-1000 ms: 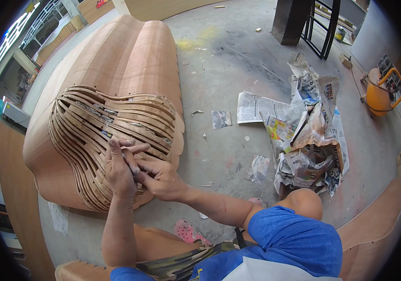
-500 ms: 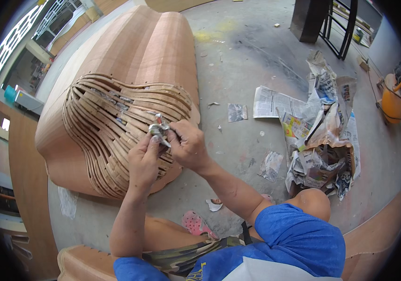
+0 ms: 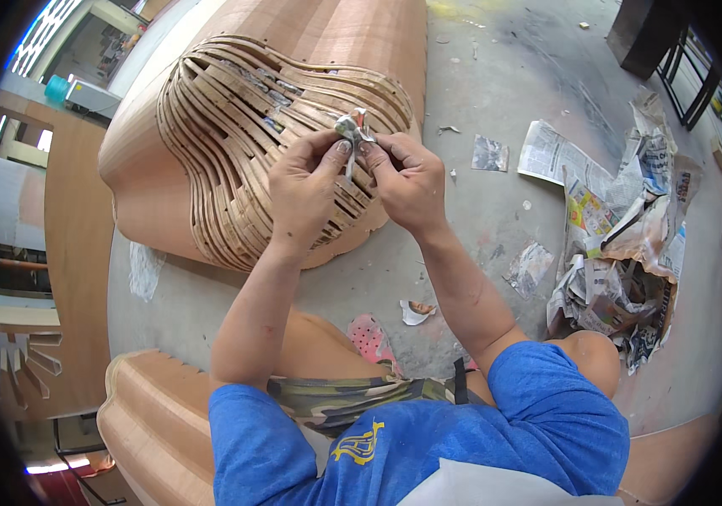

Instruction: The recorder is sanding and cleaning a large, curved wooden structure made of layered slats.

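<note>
Between the fingertips of my left hand (image 3: 306, 181) and my right hand (image 3: 407, 177) is a small crumpled piece of newspaper (image 3: 349, 128). Both hands pinch it, thumbs toward me. They are held above the slatted part of a large wavy wooden form (image 3: 234, 181), whose thin curved strips have narrow gaps between them. Scraps of printed paper (image 3: 270, 94) show in some of those gaps. Whether my wrists touch the slats I cannot tell.
On the floor to the right lies a heap of crumpled newspaper (image 3: 606, 295), with flat scraps (image 3: 490, 153) nearer the form. A dark stand (image 3: 648, 38) is at the far right. Another wavy wooden form (image 3: 154, 413) sits at lower left. My pink clog (image 3: 369, 337) is below my hands.
My view has shifted, so the form and papers appear further up and to the right. My hands have come level side by side, still pinching the newspaper piece.
</note>
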The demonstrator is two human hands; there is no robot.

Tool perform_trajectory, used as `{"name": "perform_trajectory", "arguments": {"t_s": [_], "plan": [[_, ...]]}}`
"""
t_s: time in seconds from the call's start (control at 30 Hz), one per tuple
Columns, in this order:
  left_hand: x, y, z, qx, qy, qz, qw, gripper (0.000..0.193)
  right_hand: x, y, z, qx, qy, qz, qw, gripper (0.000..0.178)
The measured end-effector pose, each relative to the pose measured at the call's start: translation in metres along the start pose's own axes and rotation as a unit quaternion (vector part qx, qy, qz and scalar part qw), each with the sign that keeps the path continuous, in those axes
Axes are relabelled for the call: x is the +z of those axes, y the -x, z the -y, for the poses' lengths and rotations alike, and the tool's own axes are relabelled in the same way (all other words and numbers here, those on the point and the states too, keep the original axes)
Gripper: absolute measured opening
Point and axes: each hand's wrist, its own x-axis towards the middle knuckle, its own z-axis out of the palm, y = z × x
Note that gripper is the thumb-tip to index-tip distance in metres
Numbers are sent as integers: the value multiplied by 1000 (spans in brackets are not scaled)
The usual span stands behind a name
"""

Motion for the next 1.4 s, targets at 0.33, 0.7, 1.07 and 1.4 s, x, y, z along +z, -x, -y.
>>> {"name": "perform_trajectory", "arguments": {"t_s": [0.33, 0.7, 1.07, 1.4], "plan": [[-10, -12, 9, -67, 105, 37, 992, 22, 5, 4, 3, -78, 129, 85, 985, 23], [-20, -13, 19, -72, 64, 102, 990, 20, 3, 4, -30, 214, -188, 37, 958, 18], [-22, -42, 49, 58, -202, 235, 949, 22, -30, -3, -73, 120, 59, 106, 985, 14], [-27, -27, 107, 284, -552, 324, 714, 16, -15, 72, -190, -20, 166, -120, 979, 13]]}}
